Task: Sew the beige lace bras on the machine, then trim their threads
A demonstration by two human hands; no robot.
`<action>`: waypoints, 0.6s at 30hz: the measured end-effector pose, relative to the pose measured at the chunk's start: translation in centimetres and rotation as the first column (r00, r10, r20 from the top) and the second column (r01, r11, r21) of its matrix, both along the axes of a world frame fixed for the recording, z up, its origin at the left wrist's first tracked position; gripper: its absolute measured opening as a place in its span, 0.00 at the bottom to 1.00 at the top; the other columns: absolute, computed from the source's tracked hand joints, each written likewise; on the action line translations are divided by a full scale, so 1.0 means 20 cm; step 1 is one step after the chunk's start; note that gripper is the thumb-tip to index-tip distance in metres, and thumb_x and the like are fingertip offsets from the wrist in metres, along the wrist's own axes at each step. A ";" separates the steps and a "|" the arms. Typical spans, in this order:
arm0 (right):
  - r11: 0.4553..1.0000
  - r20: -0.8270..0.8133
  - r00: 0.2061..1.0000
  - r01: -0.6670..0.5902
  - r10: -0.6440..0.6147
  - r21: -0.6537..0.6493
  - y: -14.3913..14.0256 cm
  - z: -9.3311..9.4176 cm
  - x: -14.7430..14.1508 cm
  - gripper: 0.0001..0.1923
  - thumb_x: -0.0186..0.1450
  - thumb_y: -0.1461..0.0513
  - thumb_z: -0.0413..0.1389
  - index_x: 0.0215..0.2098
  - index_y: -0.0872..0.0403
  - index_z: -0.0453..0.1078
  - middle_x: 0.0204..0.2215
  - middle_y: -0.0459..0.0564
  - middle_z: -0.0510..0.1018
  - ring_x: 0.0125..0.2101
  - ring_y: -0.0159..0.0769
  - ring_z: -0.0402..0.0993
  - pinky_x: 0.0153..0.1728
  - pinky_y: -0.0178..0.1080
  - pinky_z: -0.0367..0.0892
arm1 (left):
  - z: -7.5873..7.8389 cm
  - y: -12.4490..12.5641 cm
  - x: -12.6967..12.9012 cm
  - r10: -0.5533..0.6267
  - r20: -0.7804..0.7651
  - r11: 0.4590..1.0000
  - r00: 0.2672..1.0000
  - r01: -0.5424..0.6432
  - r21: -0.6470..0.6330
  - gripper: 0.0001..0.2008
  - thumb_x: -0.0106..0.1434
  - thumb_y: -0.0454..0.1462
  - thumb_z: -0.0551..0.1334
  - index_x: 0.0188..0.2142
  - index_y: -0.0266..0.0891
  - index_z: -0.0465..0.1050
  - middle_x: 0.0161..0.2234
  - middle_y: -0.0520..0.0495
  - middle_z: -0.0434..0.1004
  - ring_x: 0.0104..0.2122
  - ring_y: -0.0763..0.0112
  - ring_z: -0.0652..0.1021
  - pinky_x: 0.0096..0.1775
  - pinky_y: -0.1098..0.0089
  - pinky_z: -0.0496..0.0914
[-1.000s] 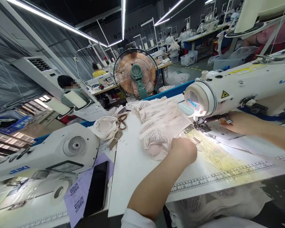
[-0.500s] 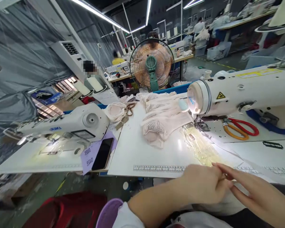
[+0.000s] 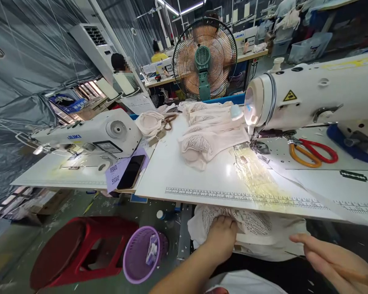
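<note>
A pale beige bra point(image 3: 254, 224) with lace-patterned cups lies over my lap, just under the table's front edge. My left hand point(image 3: 222, 237) is closed on its left cup, fingers curled into the fabric. By the bra's right end is my right hand point(image 3: 328, 255), index finger stretched out and fingers apart. A thin dark line shows near its fingertips; I cannot make out what it is. Several similar bras point(image 3: 199, 143) lie overlapped on the white table point(image 3: 171, 175), their bands reaching toward the sewing machine point(image 3: 297, 98) at right.
Orange-and-red-handled scissors point(image 3: 313, 153) and a black blade point(image 3: 353, 175) lie right of the needle. A white strip point(image 3: 306, 188) crosses the table. At left are a phone point(image 3: 131, 171) and another sewing machine point(image 3: 92, 134). A purple basket point(image 3: 131, 261) and red stool point(image 3: 79, 253) stand below; a fan point(image 3: 204, 59) is behind.
My hands, together near the table edge before, have moved apart. The left went down and left onto the bra; the right is off to the right. My view has tilted down.
</note>
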State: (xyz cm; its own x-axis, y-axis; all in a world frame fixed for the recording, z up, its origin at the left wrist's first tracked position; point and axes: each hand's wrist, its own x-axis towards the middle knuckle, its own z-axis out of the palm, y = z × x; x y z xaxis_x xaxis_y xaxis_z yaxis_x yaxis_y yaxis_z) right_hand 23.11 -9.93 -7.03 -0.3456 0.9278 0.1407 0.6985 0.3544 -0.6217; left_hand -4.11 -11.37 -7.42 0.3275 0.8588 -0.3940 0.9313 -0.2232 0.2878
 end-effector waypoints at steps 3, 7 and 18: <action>0.997 -0.039 0.997 -0.068 0.067 -0.022 0.00 0.00 0.04 0.13 0.63 0.54 0.48 0.39 0.46 0.73 0.40 0.52 0.78 0.40 0.44 0.77 0.37 0.38 0.75 | 0.09 -0.02 0.00 -0.010 0.053 1.000 0.999 0.010 -0.008 0.19 0.58 0.36 0.56 0.50 0.34 0.66 0.46 0.39 0.71 0.47 0.56 0.70 0.50 0.59 0.66; 0.993 -0.092 0.995 -0.051 0.041 -0.108 0.02 0.00 0.05 0.14 0.64 0.53 0.48 0.38 0.49 0.72 0.37 0.54 0.78 0.38 0.40 0.77 0.37 0.36 0.74 | 0.22 -0.09 -0.05 0.101 0.247 0.986 0.964 -0.130 0.106 0.23 0.58 0.31 0.53 0.54 0.36 0.62 0.46 0.40 0.71 0.47 0.59 0.71 0.50 0.60 0.66; 0.688 -0.705 0.701 -0.566 0.111 -0.455 0.03 0.12 -0.27 0.33 0.52 0.36 0.54 0.42 0.52 0.70 0.19 0.43 0.66 0.19 0.30 0.58 0.22 0.35 0.60 | 0.45 -0.10 -0.05 0.256 0.895 0.599 -0.364 -0.667 -0.443 0.13 0.49 0.37 0.68 0.37 0.43 0.75 0.34 0.48 0.79 0.34 0.62 0.79 0.36 0.64 0.74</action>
